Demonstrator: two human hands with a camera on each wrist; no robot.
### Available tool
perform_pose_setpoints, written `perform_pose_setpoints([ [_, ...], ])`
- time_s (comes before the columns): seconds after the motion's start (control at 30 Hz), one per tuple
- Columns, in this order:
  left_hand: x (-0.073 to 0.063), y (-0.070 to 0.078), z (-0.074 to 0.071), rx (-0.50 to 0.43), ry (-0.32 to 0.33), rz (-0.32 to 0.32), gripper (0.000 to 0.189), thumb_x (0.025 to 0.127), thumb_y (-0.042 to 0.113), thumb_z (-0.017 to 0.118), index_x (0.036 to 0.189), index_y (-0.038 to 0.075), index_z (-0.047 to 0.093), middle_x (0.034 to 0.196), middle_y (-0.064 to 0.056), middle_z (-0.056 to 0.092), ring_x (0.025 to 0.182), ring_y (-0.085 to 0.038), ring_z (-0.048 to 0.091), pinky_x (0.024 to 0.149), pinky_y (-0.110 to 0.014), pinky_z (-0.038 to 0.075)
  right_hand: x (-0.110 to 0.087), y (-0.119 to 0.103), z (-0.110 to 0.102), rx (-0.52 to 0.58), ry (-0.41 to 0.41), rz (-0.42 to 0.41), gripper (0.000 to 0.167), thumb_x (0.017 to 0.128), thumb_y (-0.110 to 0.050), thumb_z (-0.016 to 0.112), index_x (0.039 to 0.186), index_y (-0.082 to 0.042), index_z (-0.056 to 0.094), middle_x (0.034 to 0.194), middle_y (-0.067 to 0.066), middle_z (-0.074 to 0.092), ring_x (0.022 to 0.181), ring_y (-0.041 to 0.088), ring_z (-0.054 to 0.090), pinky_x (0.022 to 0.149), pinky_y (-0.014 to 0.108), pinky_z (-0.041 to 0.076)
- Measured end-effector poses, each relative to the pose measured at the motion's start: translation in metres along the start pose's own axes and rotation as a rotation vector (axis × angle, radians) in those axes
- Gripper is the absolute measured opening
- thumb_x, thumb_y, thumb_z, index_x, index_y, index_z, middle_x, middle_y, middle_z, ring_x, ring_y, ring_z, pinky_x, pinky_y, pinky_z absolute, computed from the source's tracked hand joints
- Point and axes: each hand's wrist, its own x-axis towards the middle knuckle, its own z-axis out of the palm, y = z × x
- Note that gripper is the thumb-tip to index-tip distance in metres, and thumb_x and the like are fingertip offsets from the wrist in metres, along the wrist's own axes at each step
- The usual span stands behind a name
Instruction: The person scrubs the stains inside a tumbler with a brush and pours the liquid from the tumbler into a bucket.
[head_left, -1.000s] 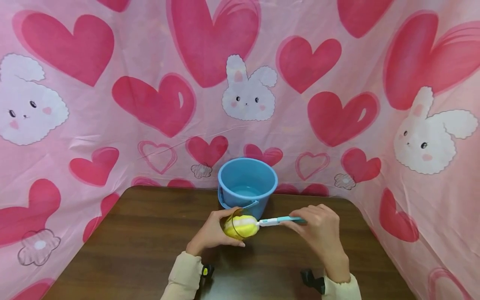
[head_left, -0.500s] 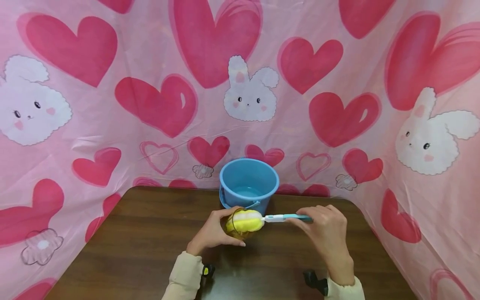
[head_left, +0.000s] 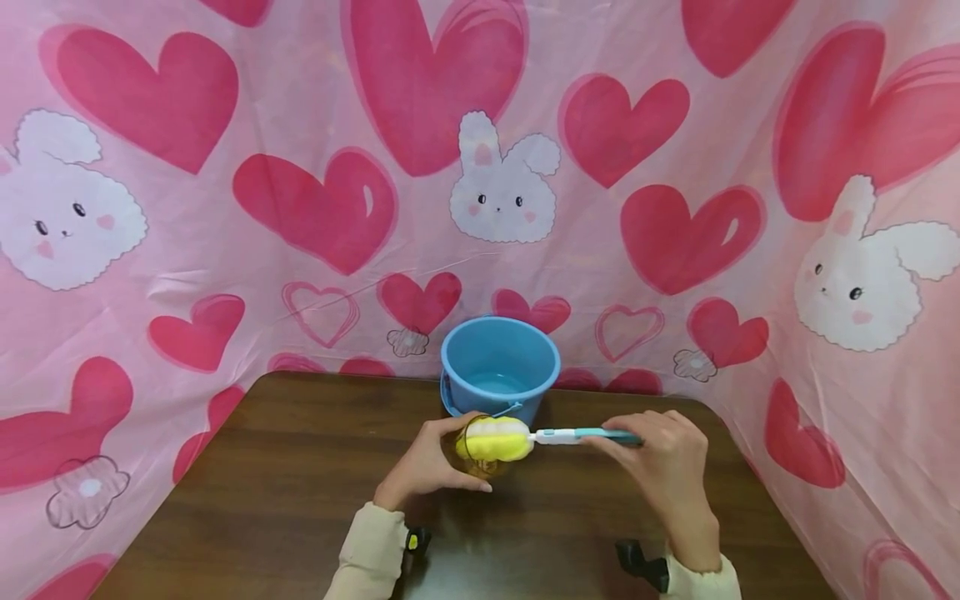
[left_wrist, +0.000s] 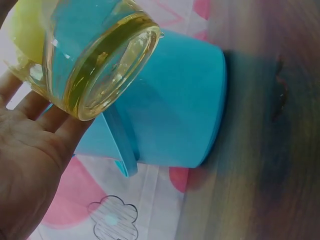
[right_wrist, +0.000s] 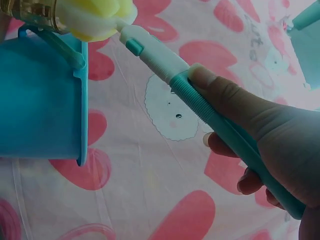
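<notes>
Amber glass made the cup (left_wrist: 100,55) the fragile thing here: it was held tipped on its side above the desk (head_left: 315,450), just in front of the blue bucket (left_wrist: 180,100), its mouth facing the right hand (head_left: 663,450). Both hands were occupied: the left hand (head_left: 431,462) gripped the cup round its wall, and the right gripped the teal-and-white brush (head_left: 555,436), whose yellow-and-white sponge head (head_left: 510,439) sat partly inside the cup and partly outside. A slip seemed the likeliest mishap: the glass looked smooth, what looked like a drop hung at its base, and a hard push or twist of the sponge could have worked it loose and sent it onto the desk. A sideways pull on the brush might have tilted the cup, or popped the sponge out abruptly. The bucket stood close behind with its carrying handle (left_wrist: 120,142) lowered toward the cup, so a careless swing could have knocked the two together; whether they touched could not be told. Beyond rose a pink curtain (head_left: 420,225) printed with hearts and rabbits, and a black wrist camera (head_left: 641,565) jutted near the right cuff.
</notes>
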Motion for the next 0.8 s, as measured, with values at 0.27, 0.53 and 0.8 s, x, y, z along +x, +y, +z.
perform_pose_setpoints([
  [0.27,0.002,0.003,0.004,0.001,0.010,0.005,0.084,0.067,0.020,0.097,0.141,0.027,0.060,0.134,0.009,0.065,0.120,-0.019,0.059,0.103,-0.037,0.052,-0.002,-0.001,0.007,0.077,-0.025,0.029,0.060,0.081,-0.073,0.066,0.069,-0.016,0.079,0.064,-0.005,0.072,0.052,0.010,0.059,0.053,0.025,0.040],
  [0.53,0.003,0.004,0.006,0.041,-0.003,0.010,0.083,0.066,0.032,0.097,0.140,0.024,0.061,0.132,0.009,0.066,0.117,-0.017,0.060,0.100,-0.035,0.054,-0.003,-0.010,0.019,0.059,-0.097,-0.017,0.059,0.083,-0.072,0.062,0.070,-0.016,0.078,0.061,-0.006,0.069,0.051,0.009,0.057,0.053,0.028,0.040],
  [0.8,0.004,0.003,0.008,0.052,0.001,0.015,0.084,0.064,0.030,0.099,0.140,0.022,0.062,0.133,0.007,0.066,0.119,-0.017,0.061,0.102,-0.035,0.053,0.000,-0.009,0.013,0.039,-0.109,-0.066,0.059,0.088,-0.070,0.060,0.071,-0.016,0.078,0.061,-0.006,0.069,0.050,0.008,0.056,0.055,0.028,0.040],
])
